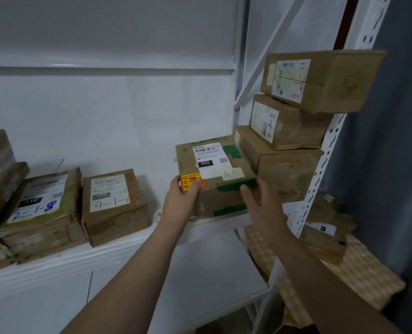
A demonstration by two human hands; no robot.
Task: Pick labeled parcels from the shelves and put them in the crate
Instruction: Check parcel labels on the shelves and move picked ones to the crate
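A brown cardboard parcel (220,186) with a white label reading 032, an orange sticker and green tape sits on the white shelf (79,259). My left hand (184,196) grips its front left corner, thumb on the orange sticker. My right hand (260,201) holds its front right corner, fingers curled against the side. No crate is in view.
To the left lie flat parcels marked 4-1-6 (114,206) and 2-1-8 (41,213), with more at the far left. Three stacked boxes (294,124) stand right of the held parcel, against the perforated shelf post (320,169). Lower right holds padded envelopes (359,268).
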